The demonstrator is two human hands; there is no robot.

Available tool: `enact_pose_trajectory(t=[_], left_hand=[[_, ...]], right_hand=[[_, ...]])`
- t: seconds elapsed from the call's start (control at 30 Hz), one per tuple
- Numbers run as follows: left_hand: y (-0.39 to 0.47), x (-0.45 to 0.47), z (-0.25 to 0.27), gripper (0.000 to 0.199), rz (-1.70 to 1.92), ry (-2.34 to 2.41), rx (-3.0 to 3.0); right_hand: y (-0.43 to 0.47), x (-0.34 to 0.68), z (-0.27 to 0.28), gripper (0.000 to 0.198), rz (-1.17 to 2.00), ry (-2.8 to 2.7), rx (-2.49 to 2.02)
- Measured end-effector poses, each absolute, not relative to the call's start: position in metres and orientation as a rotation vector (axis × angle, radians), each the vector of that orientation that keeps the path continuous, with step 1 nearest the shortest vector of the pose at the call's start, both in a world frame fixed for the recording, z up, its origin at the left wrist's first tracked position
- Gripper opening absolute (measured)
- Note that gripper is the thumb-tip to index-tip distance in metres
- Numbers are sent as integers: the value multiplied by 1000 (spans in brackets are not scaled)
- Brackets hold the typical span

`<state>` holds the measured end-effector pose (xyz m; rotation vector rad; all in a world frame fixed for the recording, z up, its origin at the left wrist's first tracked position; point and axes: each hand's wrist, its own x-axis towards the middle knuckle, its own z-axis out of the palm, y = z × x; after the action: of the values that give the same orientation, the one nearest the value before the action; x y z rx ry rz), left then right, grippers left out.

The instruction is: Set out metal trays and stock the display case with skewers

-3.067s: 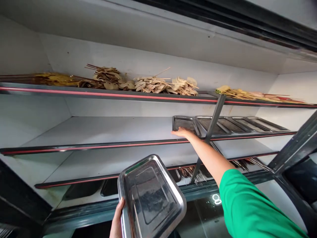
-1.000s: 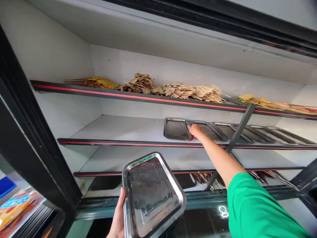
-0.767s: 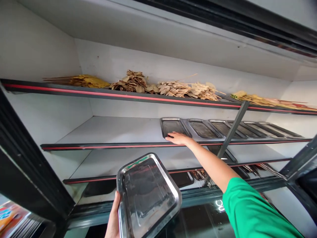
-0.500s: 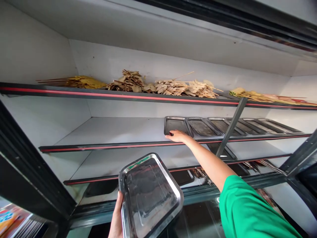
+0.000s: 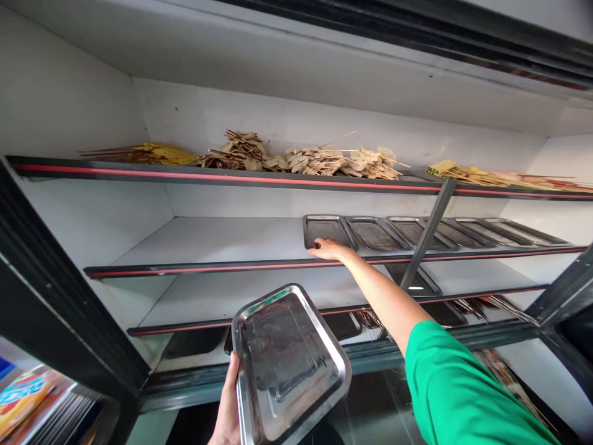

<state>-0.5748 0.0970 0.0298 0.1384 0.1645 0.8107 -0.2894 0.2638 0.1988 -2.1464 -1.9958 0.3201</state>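
My left hand (image 5: 227, 405) grips a rectangular metal tray (image 5: 291, 364) by its left edge, the thumb showing at the rim and the other fingers hidden behind. This tray is tilted, bare, and marked with smears and scratches. Farther off, my right hand (image 5: 330, 249) reaches to the middle shelf, fingers curled at the near left corner of another metal tray (image 5: 328, 228). That one lies flat at the left end of a row of several similar trays (image 5: 376, 235).
Bundles of skewers (image 5: 241, 151) lie along the upper shelf (image 5: 231, 176). A slanted dark post (image 5: 428, 232) crosses the shelf fronts right of my arm. Dark trays (image 5: 197, 342) and more skewers sit lower down. Colourful packets (image 5: 28, 395) show at bottom left.
The tray in my left hand has shifted slightly right in view. My right hand stays at the same shelf tray, almost unmoved. The view has shifted a little.
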Motion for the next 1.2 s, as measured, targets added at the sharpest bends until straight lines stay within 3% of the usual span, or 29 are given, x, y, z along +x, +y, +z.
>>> enact_pose_trajectory(t=[0.23,0.4,0.47,0.53,0.67,0.9,1.03,1.2], left_hand=[[86,-565,39,64,804,99,152],[82,-568,33,66,799,71,171],[81,-570,30,65,804,64,172],[80,-572,29,67,807,52,169],[78,-575,30,73,811,37,166],[83,-587,15,74,773,-3,211],[89,-593,11,72,761,-62,236],[91,-597,14,71,745,-59,234]], right_hand=[[266,-287,202,45,254,-2036,-2148],[214,-307,196,34,-280,-1966,-1926],[172,-317,181,38,-373,-1966,-1861],[129,-324,161,47,-231,-2143,-1936],[80,-328,128,37,51,-2379,-1980],[90,-341,128,38,121,-2409,-2033],[94,-350,134,20,152,-2399,-2012],[103,-356,129,11,274,-2337,-2013]])
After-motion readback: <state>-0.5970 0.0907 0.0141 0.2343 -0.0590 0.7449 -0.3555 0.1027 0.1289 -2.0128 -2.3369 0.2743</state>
